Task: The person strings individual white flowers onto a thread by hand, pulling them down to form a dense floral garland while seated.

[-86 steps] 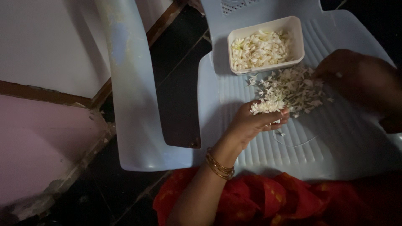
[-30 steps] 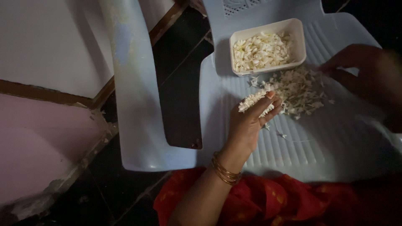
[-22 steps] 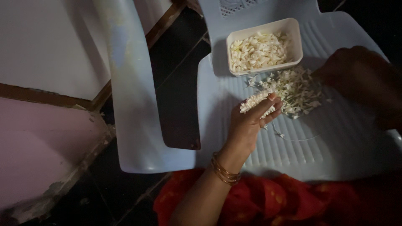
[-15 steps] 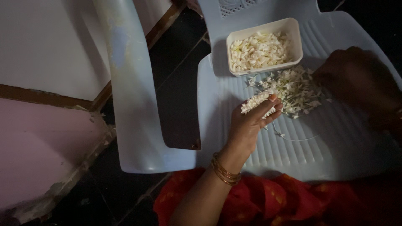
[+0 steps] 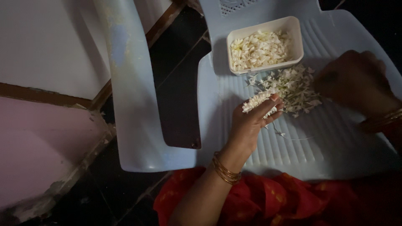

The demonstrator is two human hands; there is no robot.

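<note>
My left hand (image 5: pixel 251 123) grips a short strung length of white flowers (image 5: pixel 255 101) over the pale blue plastic chair seat (image 5: pixel 293 146). A thin thread (image 5: pixel 293 137) trails from it across the seat. My right hand (image 5: pixel 356 81), in shadow, rests at the right edge of a loose pile of white flowers (image 5: pixel 293 86); whether its fingers pinch one I cannot tell. Behind the pile stands a white rectangular tub (image 5: pixel 264 44) filled with more white flowers.
The chair's armrest (image 5: pixel 130 83) runs along the left, with dark floor (image 5: pixel 180 83) between it and the seat. A white and pink wall (image 5: pixel 46 83) lies further left. Red patterned cloth (image 5: pixel 268 201) covers my lap at the bottom edge.
My left hand turned from cupping a bunch to pinching the strung flowers, then stayed. My right hand shifted back and forth at the pile's right edge and settled lower, wrist bangles showing.
</note>
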